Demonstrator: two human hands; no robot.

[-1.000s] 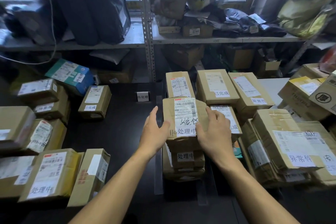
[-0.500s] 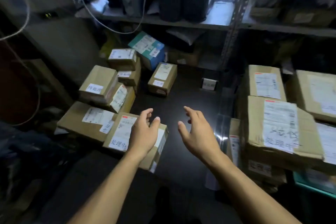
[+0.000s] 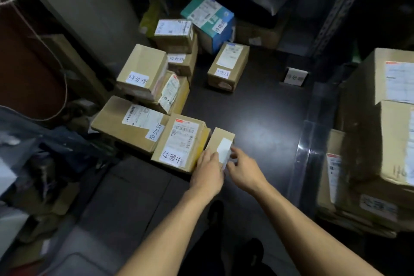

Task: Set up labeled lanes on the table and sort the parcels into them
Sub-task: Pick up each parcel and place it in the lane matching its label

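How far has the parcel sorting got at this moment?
Done: a lane sign stands on the table, and stacked boxes sit right of a clear divider. In hand: left hand and right hand touch a narrow box beside the 处理中 parcel. Left: a cluster with mixed tags, including a 待处理 box.

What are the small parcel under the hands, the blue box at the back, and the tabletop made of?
The small parcel looks like plain brown corrugated cardboard, matte, with a white paper sticker. The blue box seems printed cardboard, smoother, its teal and blue faces carrying white labels. The tabletop is dark and semi-glossy, since it mirrors a soft light patch; laminate or painted board, I cannot tell which.
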